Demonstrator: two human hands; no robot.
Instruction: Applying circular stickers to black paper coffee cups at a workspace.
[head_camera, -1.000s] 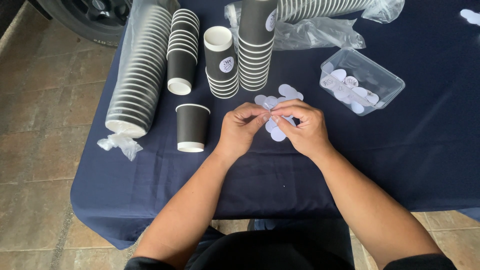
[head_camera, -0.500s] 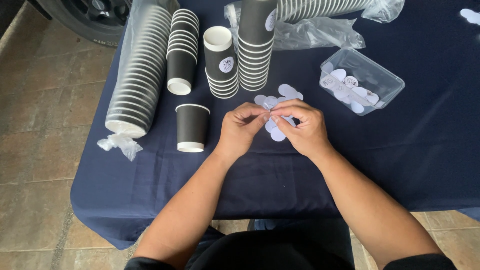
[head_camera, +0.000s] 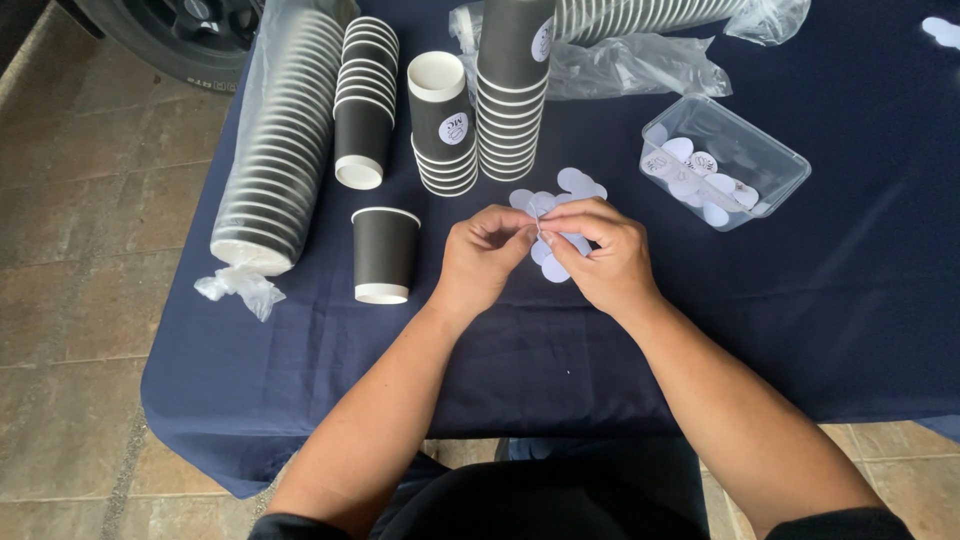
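My left hand (head_camera: 482, 262) and my right hand (head_camera: 603, 258) meet over the dark blue tablecloth (head_camera: 800, 330), fingertips pinched together on a small round white sticker (head_camera: 537, 222). Under and behind the fingers lies a loose heap of round white stickers (head_camera: 570, 190). A single black paper cup (head_camera: 384, 255) stands upside down just left of my left hand. Behind it are stacks of black cups, and one stack (head_camera: 443, 125) has a white round label on the top cup.
A long sleeve of cups in clear plastic (head_camera: 275, 150) lies at the left. A clear plastic box with round stickers (head_camera: 722, 163) sits at the right. Crumpled plastic wrap (head_camera: 630, 65) lies at the back. Tiled floor (head_camera: 70, 300) and a car tyre (head_camera: 180, 30) are to the left.
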